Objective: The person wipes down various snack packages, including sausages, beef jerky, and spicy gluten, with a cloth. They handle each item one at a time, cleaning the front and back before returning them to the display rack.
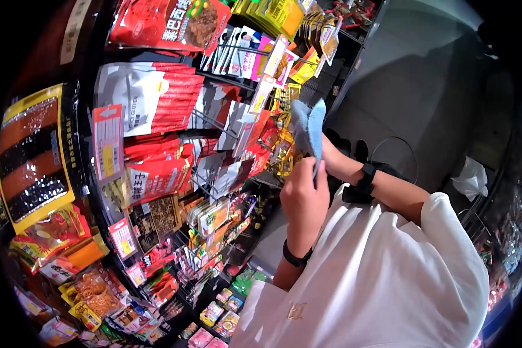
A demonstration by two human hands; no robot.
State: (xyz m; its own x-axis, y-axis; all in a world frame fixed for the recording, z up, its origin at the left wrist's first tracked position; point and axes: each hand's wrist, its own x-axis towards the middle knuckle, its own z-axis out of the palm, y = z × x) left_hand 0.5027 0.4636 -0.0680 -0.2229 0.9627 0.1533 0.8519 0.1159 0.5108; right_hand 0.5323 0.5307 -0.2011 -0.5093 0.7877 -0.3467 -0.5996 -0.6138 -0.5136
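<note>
A light blue cloth [308,124], possibly a glove, stands up in two folds beside the hanging snack packets. My left hand [304,200], with a black band at its wrist, is closed, and its thumb and fingers pinch the cloth's lower end. Behind the cloth is my right hand [332,158], which touches it. The cloth hides the right hand's fingers, so their pose does not show. A black watch [366,176] is on the right wrist.
Shelves with hooks hold red bags [165,98], yellow packets [272,17] and price tags [107,142] on the left. Grey floor [406,87] lies at the upper right. A crumpled white bag [471,178] is at the right.
</note>
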